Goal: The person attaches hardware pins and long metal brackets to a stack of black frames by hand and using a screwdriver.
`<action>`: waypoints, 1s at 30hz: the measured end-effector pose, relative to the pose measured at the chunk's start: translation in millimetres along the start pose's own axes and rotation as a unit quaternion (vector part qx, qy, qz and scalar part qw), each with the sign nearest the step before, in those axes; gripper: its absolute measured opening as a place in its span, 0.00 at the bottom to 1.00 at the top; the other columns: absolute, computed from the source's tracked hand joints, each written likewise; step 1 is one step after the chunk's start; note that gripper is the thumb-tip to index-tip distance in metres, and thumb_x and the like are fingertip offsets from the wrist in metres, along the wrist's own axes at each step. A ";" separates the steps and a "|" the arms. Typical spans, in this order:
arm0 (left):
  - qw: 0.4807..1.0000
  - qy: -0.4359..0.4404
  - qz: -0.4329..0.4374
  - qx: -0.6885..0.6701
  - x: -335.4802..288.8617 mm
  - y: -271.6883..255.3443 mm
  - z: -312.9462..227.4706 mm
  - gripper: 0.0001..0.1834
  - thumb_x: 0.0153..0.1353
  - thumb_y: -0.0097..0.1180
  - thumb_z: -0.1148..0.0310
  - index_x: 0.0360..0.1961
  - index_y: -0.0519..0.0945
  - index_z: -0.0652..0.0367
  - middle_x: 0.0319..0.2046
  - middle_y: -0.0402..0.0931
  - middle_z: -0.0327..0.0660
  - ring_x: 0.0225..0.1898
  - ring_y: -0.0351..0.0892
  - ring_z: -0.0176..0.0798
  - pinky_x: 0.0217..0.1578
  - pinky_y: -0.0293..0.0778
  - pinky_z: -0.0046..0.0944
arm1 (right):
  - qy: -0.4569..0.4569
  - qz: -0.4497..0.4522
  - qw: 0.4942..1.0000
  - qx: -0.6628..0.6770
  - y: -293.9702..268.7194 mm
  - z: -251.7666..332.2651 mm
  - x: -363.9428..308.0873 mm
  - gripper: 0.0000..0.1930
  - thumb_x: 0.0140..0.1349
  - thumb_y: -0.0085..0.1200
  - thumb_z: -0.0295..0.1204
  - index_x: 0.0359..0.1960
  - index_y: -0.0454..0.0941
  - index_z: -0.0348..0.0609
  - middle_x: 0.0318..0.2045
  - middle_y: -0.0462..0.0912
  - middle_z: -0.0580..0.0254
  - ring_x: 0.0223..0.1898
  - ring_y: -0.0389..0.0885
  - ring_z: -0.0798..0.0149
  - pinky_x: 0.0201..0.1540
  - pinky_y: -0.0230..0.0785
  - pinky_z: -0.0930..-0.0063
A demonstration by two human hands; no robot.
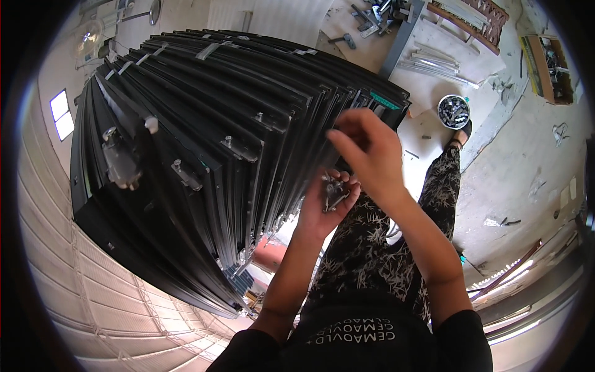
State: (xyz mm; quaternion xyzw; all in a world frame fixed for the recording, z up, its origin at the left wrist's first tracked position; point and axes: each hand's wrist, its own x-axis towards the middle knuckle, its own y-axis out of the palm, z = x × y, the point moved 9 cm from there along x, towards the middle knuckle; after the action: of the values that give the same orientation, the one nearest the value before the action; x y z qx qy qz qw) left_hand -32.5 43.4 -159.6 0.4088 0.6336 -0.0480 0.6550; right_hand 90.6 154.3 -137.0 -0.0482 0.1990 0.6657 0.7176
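Observation:
My left hand (319, 211) is cupped palm up, its fingers curled round a small pile of metal fittings (334, 193). Just above it and to the right hovers my right hand (375, 152), slightly blurred, with the fingers bent and the thumb held apart from them. Nothing shows between them. Both hands are beside the right end of a long row of black frame panels (266, 87) standing on edge. Small metal fittings (238, 149) sit on the corners of several panels. A nearer fitting (121, 158) shows large at the left.
On the floor at the right, a white bucket (454, 111) holds many small metal parts, close to my foot. Farther off are a cardboard box (548, 69), a bundle of metal strips (437, 65) and a hammer-like tool (344, 41). Scraps of plastic lie about.

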 end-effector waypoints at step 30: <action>0.991 -0.007 -0.117 -0.068 43.7 -38.5 55.3 0.16 0.69 0.38 0.57 0.41 0.72 0.57 0.37 0.74 0.40 0.42 0.76 0.38 0.47 0.77 0.40 | 0.207 0.079 0.952 0.213 0.8 -59.8 6.9 0.10 0.60 0.53 0.24 0.42 0.70 0.37 0.26 0.78 0.65 0.27 0.76 0.78 0.24 0.68 0.86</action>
State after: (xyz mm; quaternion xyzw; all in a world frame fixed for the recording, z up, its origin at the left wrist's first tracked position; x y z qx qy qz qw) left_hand -2.8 4.9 -223.5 0.2859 0.6743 -0.0836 0.6758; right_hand 76.8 140.9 -194.1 -0.0148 0.4837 0.6375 0.5996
